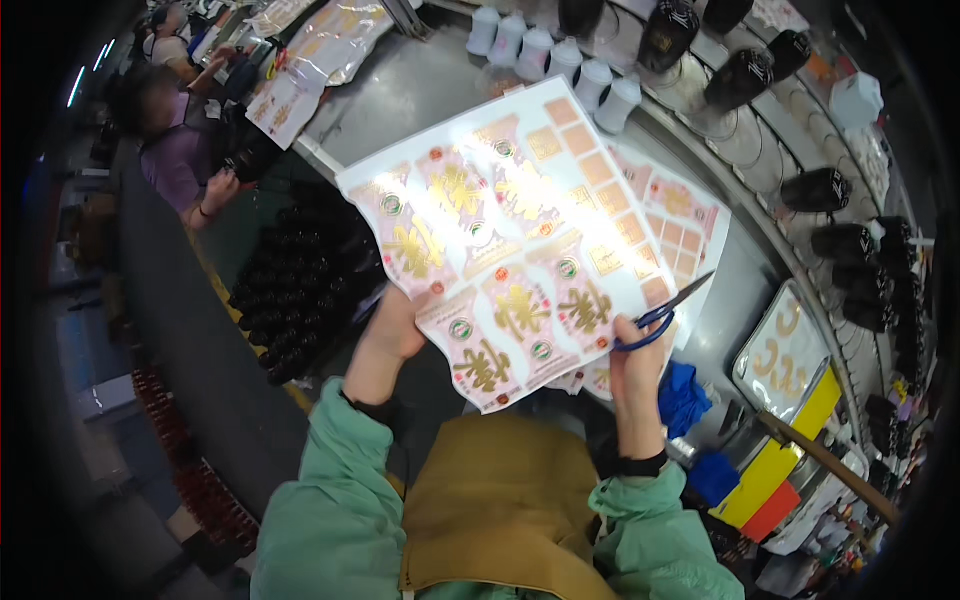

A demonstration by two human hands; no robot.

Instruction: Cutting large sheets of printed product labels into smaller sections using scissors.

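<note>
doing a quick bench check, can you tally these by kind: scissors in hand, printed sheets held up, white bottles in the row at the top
Scissors: 1
Printed sheet held up: 1
White bottles in the row: 6
Total: 8

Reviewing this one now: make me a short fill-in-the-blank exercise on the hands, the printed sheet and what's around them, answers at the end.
1. The left hand and right hand both hold the printed sheet, and the right also holds a pair of blue-handled ____.
2. The large motifs on the sheet are coloured ____.
3. The person's sleeves are coloured ____.
4. The crumpled item just right of the right hand is coloured ____.

Missing words: scissors; gold; green; blue.
</note>
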